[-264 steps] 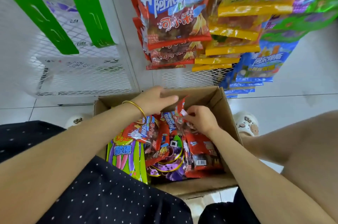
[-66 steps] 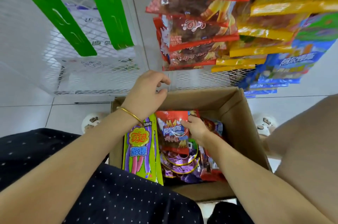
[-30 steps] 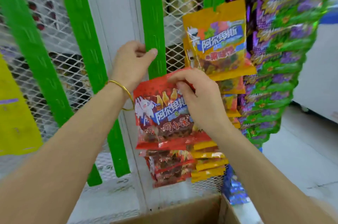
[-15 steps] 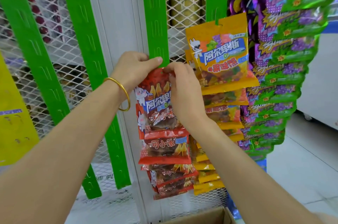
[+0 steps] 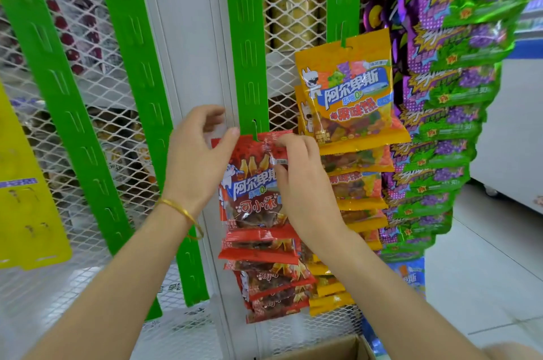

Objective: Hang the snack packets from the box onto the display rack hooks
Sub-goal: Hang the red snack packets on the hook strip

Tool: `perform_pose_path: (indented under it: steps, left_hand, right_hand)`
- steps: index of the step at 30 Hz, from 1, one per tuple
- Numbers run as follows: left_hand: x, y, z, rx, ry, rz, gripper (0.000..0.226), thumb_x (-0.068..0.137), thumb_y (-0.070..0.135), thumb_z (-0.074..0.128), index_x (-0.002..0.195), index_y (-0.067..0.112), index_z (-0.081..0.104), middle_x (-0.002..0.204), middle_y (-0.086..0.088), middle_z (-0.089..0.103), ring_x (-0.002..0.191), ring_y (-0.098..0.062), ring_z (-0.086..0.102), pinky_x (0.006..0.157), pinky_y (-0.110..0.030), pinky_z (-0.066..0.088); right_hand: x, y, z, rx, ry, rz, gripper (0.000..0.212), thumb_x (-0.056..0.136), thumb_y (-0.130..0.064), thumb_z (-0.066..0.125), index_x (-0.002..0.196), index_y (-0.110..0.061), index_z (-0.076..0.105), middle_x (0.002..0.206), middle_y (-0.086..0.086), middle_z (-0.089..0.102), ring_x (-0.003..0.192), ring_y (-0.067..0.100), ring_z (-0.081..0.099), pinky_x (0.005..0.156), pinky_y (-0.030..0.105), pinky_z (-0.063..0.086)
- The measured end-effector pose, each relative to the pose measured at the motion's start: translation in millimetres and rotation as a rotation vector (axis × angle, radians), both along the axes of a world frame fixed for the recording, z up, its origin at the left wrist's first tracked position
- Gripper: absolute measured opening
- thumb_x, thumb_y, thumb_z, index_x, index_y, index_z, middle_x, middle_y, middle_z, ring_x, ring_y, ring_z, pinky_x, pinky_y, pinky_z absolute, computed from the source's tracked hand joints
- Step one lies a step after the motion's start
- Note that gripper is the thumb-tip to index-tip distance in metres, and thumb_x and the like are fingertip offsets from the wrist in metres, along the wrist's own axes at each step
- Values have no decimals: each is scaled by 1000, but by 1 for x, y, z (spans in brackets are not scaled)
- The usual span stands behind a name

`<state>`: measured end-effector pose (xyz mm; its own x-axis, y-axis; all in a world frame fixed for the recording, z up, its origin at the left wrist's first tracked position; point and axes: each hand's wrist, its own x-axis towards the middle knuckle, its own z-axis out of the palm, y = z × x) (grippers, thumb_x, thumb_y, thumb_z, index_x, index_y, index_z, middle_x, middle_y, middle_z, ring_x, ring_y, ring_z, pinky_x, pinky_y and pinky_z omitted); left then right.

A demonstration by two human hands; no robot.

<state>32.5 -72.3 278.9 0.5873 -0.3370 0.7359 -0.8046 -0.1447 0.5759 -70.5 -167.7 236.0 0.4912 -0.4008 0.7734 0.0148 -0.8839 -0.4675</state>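
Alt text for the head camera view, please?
A person's left hand and right hand pinch the top of a red snack packet at a green hook strip, above more red packets. Yellow packets and purple-green packets hang to the right.

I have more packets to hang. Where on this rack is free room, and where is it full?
Free: the two green strips left of the white post, bare where seen, and the middle strip above the red packet. Crowded: the red stack below it, the orange packets beside, the purple-green packets at right.
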Motion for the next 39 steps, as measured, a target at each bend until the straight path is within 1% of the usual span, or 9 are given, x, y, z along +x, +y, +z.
perform_pose_path:
  steps: [3,7,11,13,16,21,27,31,39]
  left_hand:
    - [-14,18,-35,-135,-183,98,27,87,21,57,113,17,55,107,9,50,103,-16,50,89,-34,43]
    - [-49,33,-112,-54,-185,-43,22,85,22,50,106,24,54,102,14,49,97,-10,49,86,-26,41]
    - [-69,44,-203,353,-21,-209,21,87,28,47,102,21,60,97,17,50,92,6,44,85,-5,32]
    - [-65,47,-242,576,39,-251,22,89,30,47,105,21,60,100,12,55,94,1,48,85,-9,35]
    - [-56,48,-281,823,136,-279,25,89,29,49,111,22,59,108,5,58,103,-13,53,88,-28,43]
    - [-50,38,-306,940,275,-297,26,89,19,54,115,18,58,113,0,57,104,-17,55,92,-29,41]
    - [-41,37,-321,960,510,-274,21,89,11,55,109,11,61,107,0,58,89,-11,55,74,-14,33]
    - [-35,41,-330,986,625,-237,20,89,12,55,107,12,62,109,-1,63,92,-9,56,74,-12,34]
    - [-34,42,-326,895,764,-220,19,91,12,52,106,14,63,99,5,58,94,-8,54,68,-6,38]
  right_hand:
    - [-22,5,-25,42,-109,53,23,97,-9,42,114,-2,55,99,-25,45,96,-21,45,79,-2,34]
    - [-54,12,-94,-172,-36,-116,23,86,-8,49,107,-10,56,114,1,52,102,11,52,68,20,49]
    - [-72,-4,-181,-66,276,-11,22,82,-4,53,101,-13,58,107,0,54,79,12,54,46,30,47]
    - [-74,-17,-226,39,547,16,24,86,-5,50,106,-15,58,108,2,55,80,19,58,55,35,50]
    - [-71,-35,-295,277,951,85,28,88,-9,54,116,-9,55,116,10,56,104,27,56,85,35,43]
    - [-97,-33,-407,713,1309,21,24,85,-22,66,103,-8,59,109,14,66,101,23,60,90,32,45]
    - [-82,-12,-458,972,1306,-148,51,89,-30,62,124,3,47,121,18,58,115,32,53,92,33,39]
    - [-67,-13,-472,998,1312,-239,50,87,-38,63,110,6,57,113,20,63,106,33,58,78,33,42]
    - [-61,-8,-477,1078,1367,-238,40,83,-40,68,99,-4,61,97,8,63,101,29,61,78,30,45]
